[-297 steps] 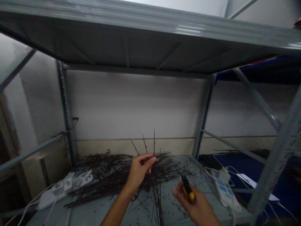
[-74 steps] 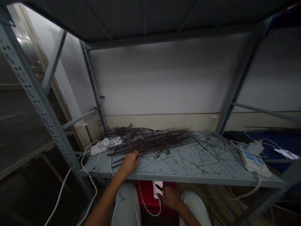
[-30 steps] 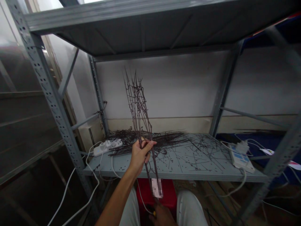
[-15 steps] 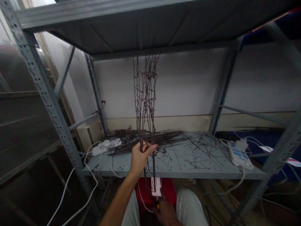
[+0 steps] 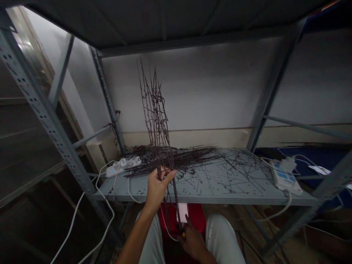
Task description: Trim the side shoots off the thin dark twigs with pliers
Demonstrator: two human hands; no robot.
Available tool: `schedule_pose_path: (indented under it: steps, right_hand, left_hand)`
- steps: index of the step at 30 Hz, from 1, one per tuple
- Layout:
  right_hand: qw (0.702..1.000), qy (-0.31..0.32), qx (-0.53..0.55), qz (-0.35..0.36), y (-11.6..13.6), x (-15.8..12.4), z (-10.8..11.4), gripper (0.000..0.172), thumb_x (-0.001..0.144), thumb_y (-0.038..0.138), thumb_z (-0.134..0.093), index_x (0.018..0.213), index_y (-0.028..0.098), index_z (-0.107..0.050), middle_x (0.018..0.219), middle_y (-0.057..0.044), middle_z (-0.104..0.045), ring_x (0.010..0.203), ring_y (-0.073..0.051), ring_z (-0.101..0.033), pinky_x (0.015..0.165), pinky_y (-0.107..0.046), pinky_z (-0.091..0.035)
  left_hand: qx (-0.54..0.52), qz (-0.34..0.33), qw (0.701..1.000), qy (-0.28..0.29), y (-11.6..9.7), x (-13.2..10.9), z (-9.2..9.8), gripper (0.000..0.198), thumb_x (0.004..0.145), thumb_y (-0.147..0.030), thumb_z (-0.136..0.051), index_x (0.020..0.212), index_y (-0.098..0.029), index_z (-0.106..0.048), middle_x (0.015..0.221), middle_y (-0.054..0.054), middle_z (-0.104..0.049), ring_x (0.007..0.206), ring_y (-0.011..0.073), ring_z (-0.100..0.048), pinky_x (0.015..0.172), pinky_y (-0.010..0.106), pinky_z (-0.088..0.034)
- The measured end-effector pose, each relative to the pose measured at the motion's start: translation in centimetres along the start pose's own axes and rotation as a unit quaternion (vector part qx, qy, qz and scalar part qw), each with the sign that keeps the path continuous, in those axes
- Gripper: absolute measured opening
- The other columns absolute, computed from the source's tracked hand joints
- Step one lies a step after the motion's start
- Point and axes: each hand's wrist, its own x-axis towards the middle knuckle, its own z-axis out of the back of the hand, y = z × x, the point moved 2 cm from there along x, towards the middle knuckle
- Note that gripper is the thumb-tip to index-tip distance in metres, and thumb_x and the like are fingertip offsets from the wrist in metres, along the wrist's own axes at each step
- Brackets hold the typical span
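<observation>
While twigs point(image 5: 155, 110) lean further left than a moment ago, the left hand point(image 5: 157, 187) pinches them, grip closed; below, the right hand point(image 5: 194, 240) apparently clasps a yellow tool point(image 5: 183, 234).

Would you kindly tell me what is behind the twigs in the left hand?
A wall and, lower, a twig pile on the shelf; the held twigs hide part of the pile.

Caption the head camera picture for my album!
Left hand holding thin dark stems by a grey shelf.
</observation>
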Motion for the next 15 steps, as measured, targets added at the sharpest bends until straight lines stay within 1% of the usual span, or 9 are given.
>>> schedule_pose_path:
  steps: [2,4,6,8,11,13,15]
  right_hand:
    - [1.000,-0.010,-0.014,-0.009,-0.4,0.7,0.6,0.045,0.088,0.035,-0.056,0.130,0.020,-0.063,0.153,-0.016,-0.047,0.123,-0.031,-0.063,0.101,-0.040,-0.049]
    - [0.999,-0.014,-0.028,-0.013,-0.7,1.2,1.0,0.043,0.090,0.037,-0.053,0.125,0.016,-0.066,0.155,-0.019,-0.043,0.120,-0.032,-0.064,0.097,-0.040,-0.051]
    - [0.999,-0.013,-0.038,-0.006,-0.9,1.3,1.2,0.040,0.089,0.035,-0.055,0.121,0.016,-0.067,0.160,-0.018,-0.036,0.120,-0.032,-0.064,0.099,-0.041,-0.050]
    - [0.999,-0.008,-0.044,0.004,-0.9,1.1,1.2,0.038,0.086,0.033,-0.059,0.120,0.017,-0.067,0.161,-0.016,-0.034,0.122,-0.031,-0.063,0.103,-0.040,-0.048]
    - [0.999,-0.001,-0.049,0.012,-1.1,1.3,1.2,0.037,0.084,0.035,-0.061,0.117,0.018,-0.068,0.159,-0.015,-0.040,0.121,-0.030,-0.064,0.101,-0.039,-0.048]
    - [0.999,0.000,-0.051,0.012,-1.3,1.9,1.5,0.035,0.085,0.038,-0.061,0.113,0.019,-0.070,0.157,-0.015,-0.043,0.118,-0.030,-0.065,0.098,-0.038,-0.050]
    - [0.999,0.002,-0.053,0.009,-1.5,3.0,1.8,0.033,0.086,0.040,-0.059,0.109,0.019,-0.071,0.150,-0.016,-0.051,0.114,-0.030,-0.067,0.093,-0.037,-0.051]
  left_hand:
    - [0.019,-0.010,1.000,0.014,0.0,0.0,0.3,0.028,0.079,-0.034,-0.079,0.068,-0.020,-0.057,0.078,0.001,-0.069,0.082,0.0209,-0.067,0.076,0.030,-0.050]
    - [0.041,-0.020,0.999,0.021,-0.1,-0.1,0.5,0.021,0.081,-0.033,-0.078,0.075,-0.018,-0.064,0.079,0.002,-0.070,0.081,0.0201,-0.066,0.075,0.029,-0.049]
    - [0.064,-0.031,0.997,0.020,0.0,-0.2,0.7,0.016,0.083,-0.031,-0.076,0.080,-0.017,-0.068,0.079,0.002,-0.069,0.078,0.0183,-0.064,0.074,0.028,-0.048]
    - [0.084,-0.045,0.995,0.011,0.3,-0.2,0.9,0.014,0.085,-0.030,-0.074,0.082,-0.018,-0.067,0.080,0.001,-0.067,0.075,0.0165,-0.061,0.071,0.026,-0.046]
    - [0.106,-0.073,0.992,-0.003,1.0,0.0,1.3,0.016,0.088,-0.029,-0.071,0.078,-0.019,-0.064,0.081,0.000,-0.061,0.078,0.0162,-0.057,0.072,0.026,-0.046]
    - [0.116,-0.089,0.989,-0.006,1.4,0.2,1.5,0.019,0.090,-0.029,-0.067,0.074,-0.019,-0.062,0.082,0.001,-0.058,0.079,0.0169,-0.057,0.072,0.026,-0.048]
    - [0.121,-0.100,0.988,-0.004,1.7,0.4,1.7,0.020,0.093,-0.027,-0.062,0.074,-0.020,-0.062,0.083,0.001,-0.056,0.077,0.0170,-0.056,0.067,0.025,-0.048]
